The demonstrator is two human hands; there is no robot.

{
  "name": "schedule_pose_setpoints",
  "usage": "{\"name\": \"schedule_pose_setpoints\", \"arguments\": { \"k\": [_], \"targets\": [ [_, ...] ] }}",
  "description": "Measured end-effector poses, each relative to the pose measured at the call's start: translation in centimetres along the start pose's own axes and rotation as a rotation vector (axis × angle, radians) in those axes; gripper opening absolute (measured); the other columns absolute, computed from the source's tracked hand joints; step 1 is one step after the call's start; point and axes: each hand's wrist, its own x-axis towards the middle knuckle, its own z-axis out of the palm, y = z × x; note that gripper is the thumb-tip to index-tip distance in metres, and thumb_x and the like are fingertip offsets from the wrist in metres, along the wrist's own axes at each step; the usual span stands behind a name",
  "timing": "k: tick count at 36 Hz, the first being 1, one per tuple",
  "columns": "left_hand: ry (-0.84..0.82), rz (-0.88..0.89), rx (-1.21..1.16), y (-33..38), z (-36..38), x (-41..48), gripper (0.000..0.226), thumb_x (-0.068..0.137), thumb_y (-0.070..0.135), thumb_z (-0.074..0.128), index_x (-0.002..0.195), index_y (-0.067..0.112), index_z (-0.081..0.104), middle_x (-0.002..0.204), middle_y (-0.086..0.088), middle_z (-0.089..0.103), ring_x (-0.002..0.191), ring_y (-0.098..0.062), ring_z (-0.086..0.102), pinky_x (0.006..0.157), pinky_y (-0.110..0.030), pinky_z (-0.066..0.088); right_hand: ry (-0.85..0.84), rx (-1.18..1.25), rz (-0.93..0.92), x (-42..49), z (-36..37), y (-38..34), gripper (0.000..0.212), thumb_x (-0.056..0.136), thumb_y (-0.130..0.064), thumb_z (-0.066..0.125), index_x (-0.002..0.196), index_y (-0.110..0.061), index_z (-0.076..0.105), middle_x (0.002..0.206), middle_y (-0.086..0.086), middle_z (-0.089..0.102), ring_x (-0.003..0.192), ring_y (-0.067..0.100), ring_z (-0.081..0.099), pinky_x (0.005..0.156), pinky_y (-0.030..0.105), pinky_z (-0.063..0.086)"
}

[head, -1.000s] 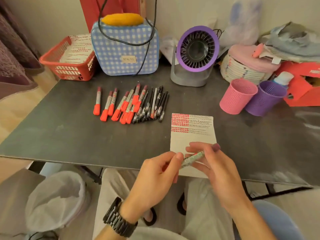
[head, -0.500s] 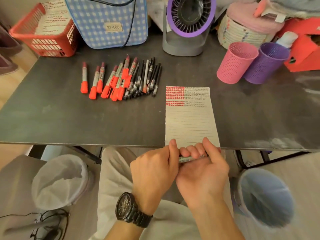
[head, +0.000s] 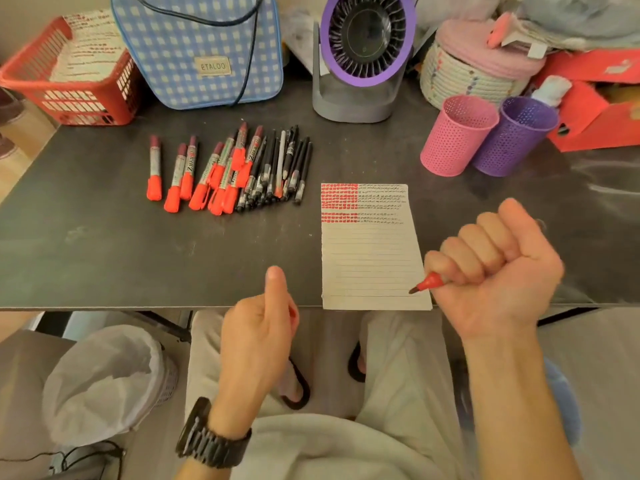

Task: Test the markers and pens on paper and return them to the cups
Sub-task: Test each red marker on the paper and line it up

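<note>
A lined paper (head: 370,258) lies on the dark table (head: 104,244), its top rows filled with red and black test marks. My right hand (head: 491,268) is fisted around an uncapped red marker (head: 427,283), whose tip hovers at the paper's lower right corner. My left hand (head: 259,327) sits at the table's front edge, thumb up, closed on the marker's red cap (head: 293,315), which only peeks out. Several red markers (head: 204,174) and black pens (head: 280,168) lie in a row left of the paper. A pink cup (head: 457,136) and a purple cup (head: 512,136) stand at the right.
Behind the pens stand a blue checked bag (head: 197,46), a purple-rimmed fan (head: 363,57) and a red basket (head: 69,74). A woven pink-lidded basket (head: 474,71) and red boxes (head: 595,98) crowd the back right. A white-lined bin (head: 107,382) sits on the floor at left.
My hands were together on the capped marker at the table's front edge. They have pulled apart: the right holds the uncapped marker, the left holds the cap.
</note>
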Motion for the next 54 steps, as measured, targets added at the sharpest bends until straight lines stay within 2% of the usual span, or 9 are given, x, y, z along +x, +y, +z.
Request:
{"name": "schedule_pose_setpoints", "arguments": {
  "k": [4,9,13,16,19,26,32,48,54],
  "targets": [
    [0.017,0.103,-0.126,0.9,-1.1,2.5,0.071,0.099,0.070,0.020,0.057,0.018,0.044,0.049,-0.002,0.052,0.047,-0.007,0.045,0.054,-0.021,0.036,0.017,0.046,0.042,1.6,-0.9,-0.5,0.049,0.098,-0.038,0.053,0.054,-0.024,0.037,0.050,-0.010,0.030,0.045,0.008,0.029,0.054,0.024,0.035],
    [-0.083,0.275,0.246,1.1,0.6,8.6,0.018,0.090,0.062,0.048,0.091,0.045,0.043,0.085,0.021,0.059,0.081,0.003,0.056,0.065,-0.030,0.044,0.132,-0.029,0.102,1.7,-2.0,0.5,0.046,0.095,-0.056,0.056,0.074,-0.015,0.065,0.084,0.003,0.062,0.078,0.019,0.061,0.076,0.031,0.049],
    [-0.149,0.509,0.431,0.2,1.4,11.5,0.033,0.096,0.031,0.060,0.124,0.034,0.042,0.116,0.040,0.044,0.109,0.003,0.048,0.074,-0.018,0.044,0.171,-0.204,0.129,1.5,-2.5,0.8,0.066,0.091,-0.072,0.043,0.087,-0.014,0.074,0.073,0.004,0.057,0.057,0.016,0.046,0.052,0.027,0.040],
    [-0.225,0.522,0.500,-0.6,1.6,11.9,0.033,0.097,0.030,0.058,0.124,0.029,0.041,0.146,0.009,0.050,0.136,-0.010,0.043,0.097,-0.028,0.047,0.176,-0.310,0.132,1.6,-2.4,0.9,0.073,0.089,-0.076,0.038,0.096,-0.013,0.076,0.069,0.008,0.058,0.046,0.013,0.040,0.041,0.024,0.038],
    [-0.228,0.563,0.513,-1.4,1.7,10.8,0.016,0.099,0.030,0.053,0.113,0.025,0.047,0.147,0.009,0.053,0.147,-0.013,0.033,0.120,-0.040,0.032,0.166,-0.457,0.129,2.2,-1.8,1.1,0.063,0.087,-0.068,0.048,0.098,-0.014,0.079,0.083,0.015,0.071,0.050,0.014,0.054,0.045,0.026,0.050],
    [-0.204,0.580,0.498,-2.1,1.9,7.9,0.028,0.093,0.048,0.052,0.094,0.038,0.026,0.149,0.018,0.050,0.148,-0.009,0.030,0.124,-0.035,0.020,0.147,-0.822,-0.033,4.9,-0.2,3.5,0.015,0.090,-0.031,0.073,0.079,-0.022,0.071,0.061,0.004,0.058,0.050,0.015,0.055,0.043,0.025,0.046],
    [-0.205,0.510,0.456,-2.2,1.9,8.3,0.031,0.087,0.054,0.056,0.103,0.029,0.048,0.131,0.020,0.058,0.144,-0.002,0.034,0.120,-0.021,0.013,0.067,-0.986,-0.075,6.9,0.4,5.6,0.014,0.093,-0.029,0.071,0.080,-0.022,0.072,0.066,0.008,0.069,0.051,0.018,0.064,0.046,0.028,0.051],
    [-0.168,0.417,0.422,-1.6,1.9,8.5,0.033,0.088,0.045,0.068,0.091,0.029,0.039,0.131,0.018,0.063,0.139,-0.003,0.041,0.118,-0.027,0.025,0.144,-1.272,-0.350,7.0,-1.2,8.1,0.041,0.087,-0.010,0.072,0.056,-0.033,0.058,0.052,-0.009,0.062,0.050,0.007,0.062,0.048,0.019,0.047],
    [-0.159,0.414,0.427,-1.5,1.9,8.5,0.036,0.086,0.050,0.066,0.089,0.033,0.034,0.131,0.015,0.064,0.139,-0.003,0.041,0.115,-0.029,0.029,0.114,-1.296,-0.376,6.9,-1.1,8.2,0.031,0.085,-0.012,0.072,0.058,-0.021,0.060,0.052,-0.003,0.063,0.048,0.010,0.062,0.045,0.022,0.048]
  ]
}}
